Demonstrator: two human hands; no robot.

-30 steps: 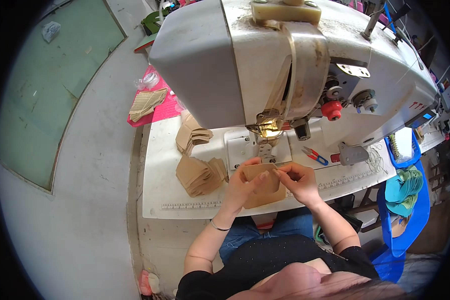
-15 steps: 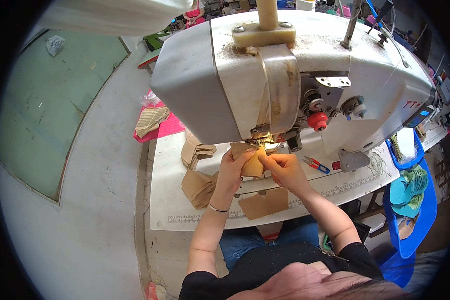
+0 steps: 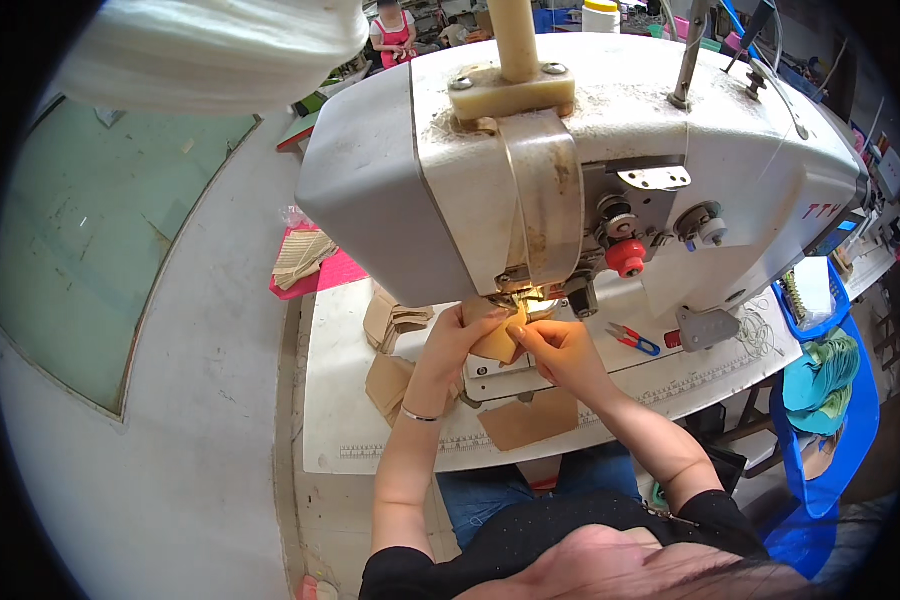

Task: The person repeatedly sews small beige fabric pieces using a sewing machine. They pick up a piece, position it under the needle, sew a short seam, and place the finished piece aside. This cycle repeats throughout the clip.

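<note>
A large white sewing machine (image 3: 370, 180) stands over the work, its lit needle area (image 3: 530, 296) just beyond my hands. My left hand (image 3: 458, 335) grips a tan fabric piece (image 3: 498, 345) from its left side, close under the needle. On the piece's right edge, my right hand (image 3: 560, 347) pinches it between thumb and fingers. A flat tan piece (image 3: 532, 420) lies on the white table (image 3: 340, 425) in front of me. Beside my left wrist are a stack of tan pieces (image 3: 390, 385) and a smaller stack (image 3: 395, 318) farther back.
Red and blue thread snips (image 3: 634, 340) lie right of my right hand, near loose thread (image 3: 758, 330). A ruler strip (image 3: 670, 383) runs along the table's front. Blue bins (image 3: 850, 410) with teal pieces stand right. Pink cloth (image 3: 340, 270) lies left; another person (image 3: 394, 35) is far behind.
Both hands have brought the fabric piece a little lower and turned it, with its edge now nearer the needle area. The view has shifted slightly, and the far person shows more.
</note>
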